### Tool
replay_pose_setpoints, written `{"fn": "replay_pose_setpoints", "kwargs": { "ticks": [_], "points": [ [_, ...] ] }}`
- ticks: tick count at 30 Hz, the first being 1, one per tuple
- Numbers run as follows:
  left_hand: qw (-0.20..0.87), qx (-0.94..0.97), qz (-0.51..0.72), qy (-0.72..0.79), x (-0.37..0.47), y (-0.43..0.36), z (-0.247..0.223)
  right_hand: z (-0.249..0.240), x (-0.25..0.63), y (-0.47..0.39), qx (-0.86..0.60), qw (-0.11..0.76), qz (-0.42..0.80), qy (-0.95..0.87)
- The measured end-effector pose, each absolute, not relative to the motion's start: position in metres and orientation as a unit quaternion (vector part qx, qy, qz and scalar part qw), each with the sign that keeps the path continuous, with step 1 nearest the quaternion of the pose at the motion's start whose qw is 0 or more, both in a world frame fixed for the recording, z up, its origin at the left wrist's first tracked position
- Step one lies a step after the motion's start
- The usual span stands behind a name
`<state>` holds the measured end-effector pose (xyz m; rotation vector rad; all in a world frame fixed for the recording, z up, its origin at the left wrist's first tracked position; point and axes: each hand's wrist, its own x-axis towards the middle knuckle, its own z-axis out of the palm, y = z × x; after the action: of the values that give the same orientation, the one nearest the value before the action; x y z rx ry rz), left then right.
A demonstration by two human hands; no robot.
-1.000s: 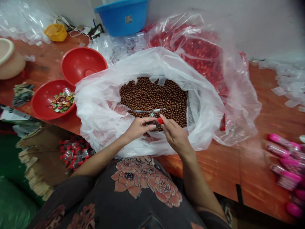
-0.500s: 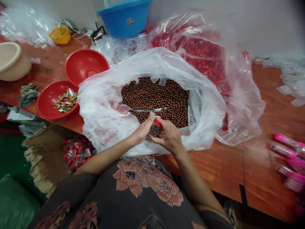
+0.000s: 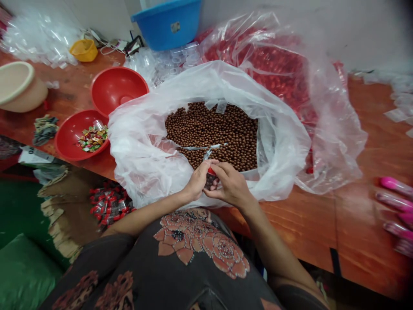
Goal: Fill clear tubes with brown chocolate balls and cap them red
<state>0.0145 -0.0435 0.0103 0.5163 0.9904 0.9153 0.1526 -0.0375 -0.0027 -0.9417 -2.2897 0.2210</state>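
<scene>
Both hands meet over the near edge of a white plastic bag (image 3: 135,159), opened wide around many small brown balls (image 3: 213,125). Between them is a small clear jar (image 3: 210,181) with a red lid and dark contents. My right hand (image 3: 234,187) wraps round the jar from the right, thumb and fingers at its lid. My left hand (image 3: 196,183) is closed against its left side, fingertips at the lid. A thin pale strip (image 3: 208,153) sticks up just beyond my left fingers; whether they hold it I cannot tell.
Left of the bag are two red bowls (image 3: 69,142), one with wrapped sweets (image 3: 93,138). Red-lidded jars (image 3: 109,204) fill a cardboard box (image 3: 72,215) below the table edge. Behind lie a blue basin (image 3: 167,26) and a clear bag of red pieces (image 3: 277,73). Pink-capped tubes (image 3: 395,198) lie right.
My hands have drawn slightly closer together and lower over the jar, covering more of its red lid. The pale strip beyond my left fingers shows more. The whole view has shifted slightly.
</scene>
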Motion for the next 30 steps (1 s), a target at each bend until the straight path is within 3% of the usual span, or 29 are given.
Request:
{"fn": "replay_pose_setpoints", "kwargs": {
  "ticks": [7, 17, 24, 30],
  "points": [
    [0.759, 0.249, 0.414, 0.437, 0.015, -0.045, 0.013, 0.0, 0.157, -0.036, -0.35, 0.323, 0.101, -0.873],
    [0.677, 0.414, 0.399, 0.461, 0.006, -0.049, 0.011, 0.003, 0.159, -0.03, -0.315, 0.314, 0.075, -0.892],
    [0.699, 0.416, 0.349, 0.465, -0.004, -0.036, 0.029, 0.014, 0.161, -0.03, -0.33, 0.366, 0.275, -0.826],
    [0.717, 0.417, 0.321, 0.457, -0.006, -0.034, 0.027, 0.012, 0.161, -0.034, -0.326, 0.402, 0.258, -0.816]
  ]
}}
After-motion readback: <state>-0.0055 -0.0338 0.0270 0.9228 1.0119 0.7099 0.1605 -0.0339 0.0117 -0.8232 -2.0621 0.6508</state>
